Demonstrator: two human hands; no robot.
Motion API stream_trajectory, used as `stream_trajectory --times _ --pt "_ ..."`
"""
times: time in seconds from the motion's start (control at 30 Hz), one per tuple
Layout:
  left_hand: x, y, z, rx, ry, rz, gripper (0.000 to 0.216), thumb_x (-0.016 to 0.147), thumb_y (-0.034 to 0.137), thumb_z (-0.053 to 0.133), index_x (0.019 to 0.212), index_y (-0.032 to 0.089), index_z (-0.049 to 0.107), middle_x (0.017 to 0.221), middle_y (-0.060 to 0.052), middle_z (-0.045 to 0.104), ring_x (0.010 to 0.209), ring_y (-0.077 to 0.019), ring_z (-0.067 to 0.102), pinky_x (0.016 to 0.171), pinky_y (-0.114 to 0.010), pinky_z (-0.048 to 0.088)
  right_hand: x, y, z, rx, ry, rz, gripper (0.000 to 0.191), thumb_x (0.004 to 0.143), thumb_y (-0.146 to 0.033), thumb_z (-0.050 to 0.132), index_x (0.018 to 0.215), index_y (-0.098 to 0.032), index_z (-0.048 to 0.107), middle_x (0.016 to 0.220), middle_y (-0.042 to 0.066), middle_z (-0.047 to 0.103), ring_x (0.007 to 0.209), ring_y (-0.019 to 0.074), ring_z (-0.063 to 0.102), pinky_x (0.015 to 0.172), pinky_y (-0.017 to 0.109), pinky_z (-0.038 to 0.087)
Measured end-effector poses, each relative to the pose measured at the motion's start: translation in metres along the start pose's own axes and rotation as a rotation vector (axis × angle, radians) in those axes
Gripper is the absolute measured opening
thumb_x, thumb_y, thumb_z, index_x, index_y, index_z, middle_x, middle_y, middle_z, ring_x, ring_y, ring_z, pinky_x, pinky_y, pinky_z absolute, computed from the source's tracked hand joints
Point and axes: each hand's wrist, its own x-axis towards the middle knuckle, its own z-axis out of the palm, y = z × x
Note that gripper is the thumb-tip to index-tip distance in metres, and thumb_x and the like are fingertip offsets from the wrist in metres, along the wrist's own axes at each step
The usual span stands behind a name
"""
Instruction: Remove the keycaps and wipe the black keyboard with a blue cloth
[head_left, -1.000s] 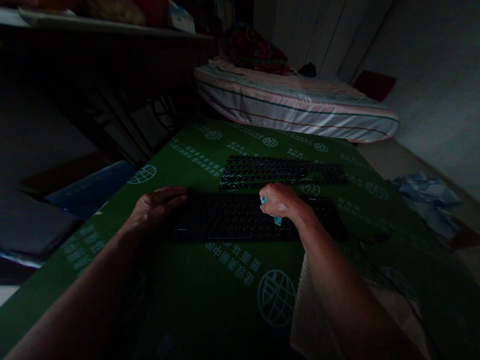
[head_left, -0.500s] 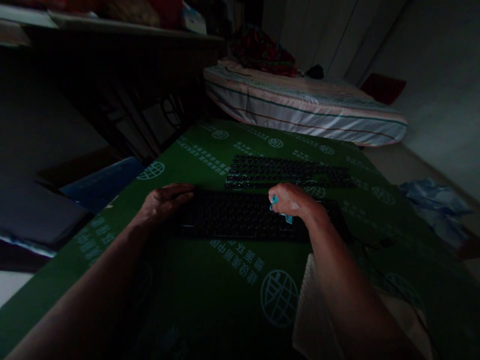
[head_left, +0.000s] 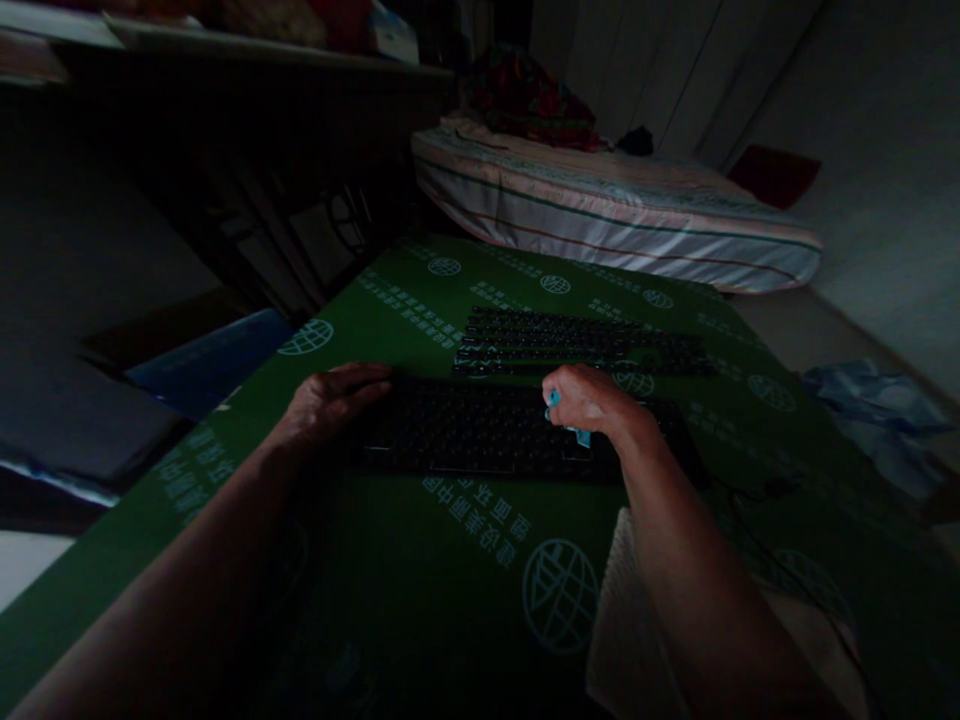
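Note:
A black keyboard (head_left: 480,430) lies on a green printed cloth (head_left: 420,560) in dim light. My left hand (head_left: 330,400) rests on the keyboard's left end, fingers laid flat over its edge. Over the right half of the keys, my right hand (head_left: 592,402) is closed around a small light-blue thing (head_left: 576,432) whose ends stick out of the fist. A second black keyboard (head_left: 577,343) lies just behind the first.
A striped mattress (head_left: 615,215) with a dark red bundle lies beyond the cloth. Dark shelving (head_left: 225,180) stands at left, a blue flat item (head_left: 210,360) beside the cloth. A black cable (head_left: 757,495) runs right; crumpled blue fabric (head_left: 877,400) lies on the floor.
My right hand has shifted a little to the right along the near keyboard with the blue thing in it. The view has drifted slightly. The left hand keeps its place.

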Motion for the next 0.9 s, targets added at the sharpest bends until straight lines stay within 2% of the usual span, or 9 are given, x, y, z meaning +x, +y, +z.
stream_trajectory --times 0.23,0.43,0.57,0.73,0.9 --pt "-0.001 0.002 0.000 0.022 0.000 0.003 0.078 0.064 0.079 0.054 0.105 0.015 0.070 0.120 -0.012 0.066 0.112 -0.0296 0.060 0.104 -0.036 0.042 0.003 0.000 0.004 0.006 0.025 0.028 0.025 0.063 -0.016 0.062 0.085 -0.021 0.073 0.084 0.007 0.074 0.078 0.0218 0.068 0.052 0.024 0.035" --pt "-0.001 -0.001 0.000 0.034 -0.002 0.010 0.079 0.067 0.078 0.053 0.106 0.012 0.069 0.119 -0.014 0.065 0.111 -0.0287 0.060 0.105 -0.036 0.041 0.005 -0.001 0.005 0.051 0.031 0.066 0.022 0.064 -0.016 0.062 0.082 -0.020 0.073 0.078 0.007 0.073 0.072 0.0191 0.067 0.053 0.023 0.037" --pt "0.000 -0.001 -0.001 0.019 -0.008 0.022 0.076 0.066 0.078 0.054 0.106 0.015 0.070 0.120 -0.012 0.065 0.112 -0.0292 0.060 0.105 -0.038 0.041 0.006 0.003 0.005 0.110 0.060 0.092 0.018 0.065 -0.016 0.063 0.079 -0.019 0.073 0.074 0.005 0.072 0.069 0.0169 0.066 0.051 0.022 0.035" --pt "-0.002 0.006 0.000 0.008 -0.003 -0.033 0.075 0.065 0.078 0.055 0.104 0.016 0.071 0.120 -0.011 0.065 0.110 -0.0292 0.061 0.105 -0.038 0.041 0.006 0.010 0.006 0.203 0.037 0.061 0.017 0.063 -0.015 0.063 0.076 -0.019 0.073 0.068 0.002 0.070 0.062 0.0143 0.063 0.049 0.021 0.035" --pt "-0.004 0.009 -0.001 -0.009 -0.002 -0.021 0.075 0.065 0.076 0.055 0.105 0.014 0.070 0.119 -0.012 0.065 0.112 -0.0286 0.059 0.105 -0.035 0.040 0.007 0.006 0.007 0.117 0.021 0.074 0.019 0.063 -0.017 0.063 0.079 -0.020 0.074 0.073 0.005 0.072 0.066 0.0167 0.065 0.051 0.022 0.036"
